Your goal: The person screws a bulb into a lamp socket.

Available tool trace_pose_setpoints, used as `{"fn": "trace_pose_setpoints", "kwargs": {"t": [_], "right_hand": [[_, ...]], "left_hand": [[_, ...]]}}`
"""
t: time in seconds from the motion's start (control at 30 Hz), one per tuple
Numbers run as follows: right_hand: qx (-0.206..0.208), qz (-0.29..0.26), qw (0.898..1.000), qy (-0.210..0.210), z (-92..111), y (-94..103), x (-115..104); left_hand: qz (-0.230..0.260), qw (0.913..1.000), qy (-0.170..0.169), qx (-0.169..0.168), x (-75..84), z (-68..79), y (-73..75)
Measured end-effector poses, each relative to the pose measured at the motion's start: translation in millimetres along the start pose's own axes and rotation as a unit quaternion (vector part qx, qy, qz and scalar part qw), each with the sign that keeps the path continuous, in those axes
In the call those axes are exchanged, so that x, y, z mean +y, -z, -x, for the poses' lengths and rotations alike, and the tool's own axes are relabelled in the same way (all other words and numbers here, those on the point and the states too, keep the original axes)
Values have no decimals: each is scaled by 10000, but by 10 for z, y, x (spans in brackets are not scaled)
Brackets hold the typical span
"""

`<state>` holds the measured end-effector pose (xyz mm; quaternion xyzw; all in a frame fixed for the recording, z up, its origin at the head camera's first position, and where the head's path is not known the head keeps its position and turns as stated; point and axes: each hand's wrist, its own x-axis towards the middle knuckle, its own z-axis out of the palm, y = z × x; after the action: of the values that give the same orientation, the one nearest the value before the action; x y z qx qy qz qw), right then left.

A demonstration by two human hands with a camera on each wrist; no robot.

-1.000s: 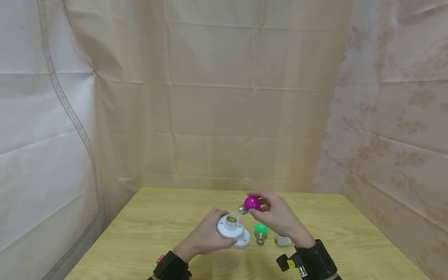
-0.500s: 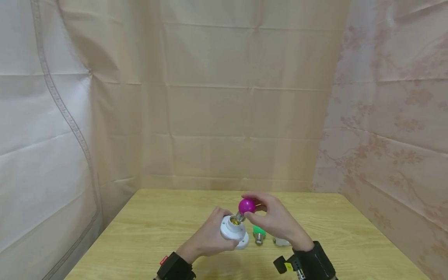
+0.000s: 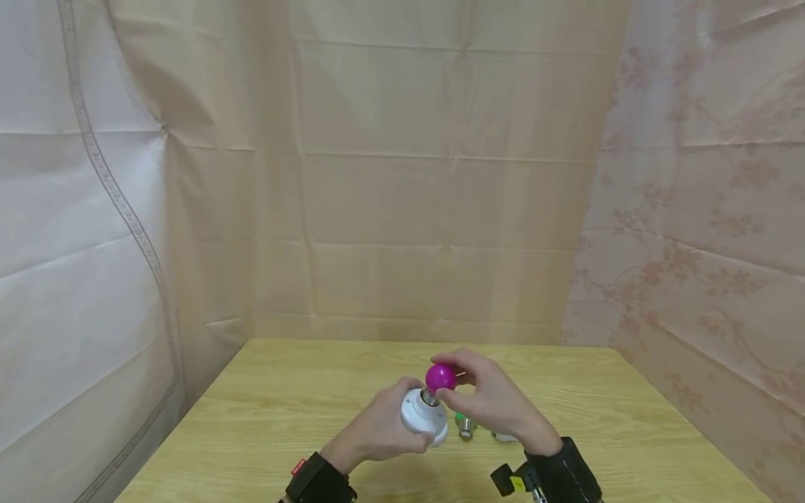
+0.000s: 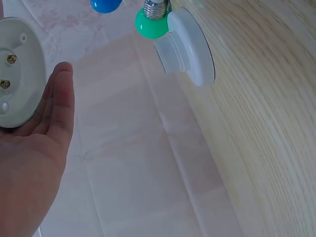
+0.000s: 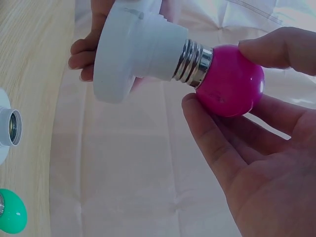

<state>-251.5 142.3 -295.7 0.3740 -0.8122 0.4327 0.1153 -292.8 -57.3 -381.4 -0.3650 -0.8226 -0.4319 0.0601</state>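
My left hand point(image 3: 386, 423) grips a round white lamp holder point(image 3: 423, 418) by its rim, above the table. The holder's underside with brass screws shows in the left wrist view. A magenta light bulb point(image 5: 234, 81) is pinched between the thumb and fingers of my right hand point(image 3: 497, 398). Its metal screw base point(image 5: 193, 63) sits at the mouth of the holder's socket, the end inside and several threads still showing. In the right wrist view the bulb lies nearly in line with the socket.
A second white lamp holder point(image 4: 190, 49) stands on the wooden table point(image 3: 314, 377). Near it lies a green bulb point(image 3: 464, 425), partly covered in the head view. A blue bulb point(image 4: 106, 5) and a white object point(image 3: 505, 437) are also there. Cloth curtains point(image 3: 409, 209) surround the table.
The magenta bulb has moved left and down, from apart from the holder to its screw base entering the socket. My left hand has tilted the holder toward the bulb and shifted slightly right.
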Motion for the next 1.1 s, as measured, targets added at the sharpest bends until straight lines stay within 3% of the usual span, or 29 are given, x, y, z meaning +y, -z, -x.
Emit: {"fn": "trace_pose_setpoints", "kwargs": {"t": [0.23, 0.47, 0.8, 1.1], "right_hand": [[-83, -57, 9999, -42, 12, 9, -123], [22, 43, 9999, -115, -11, 13, -107], [10, 222, 9995, -246, -17, -33, 227], [172, 554, 9973, -452, -24, -30, 259]], "left_hand": [[-21, 9999, -104, -78, -13, -1, 28], [7, 9995, -184, 260, -20, -61, 25], [81, 9995, -222, 225, -39, -86, 23], [78, 9996, -184, 182, -30, -92, 24]]}}
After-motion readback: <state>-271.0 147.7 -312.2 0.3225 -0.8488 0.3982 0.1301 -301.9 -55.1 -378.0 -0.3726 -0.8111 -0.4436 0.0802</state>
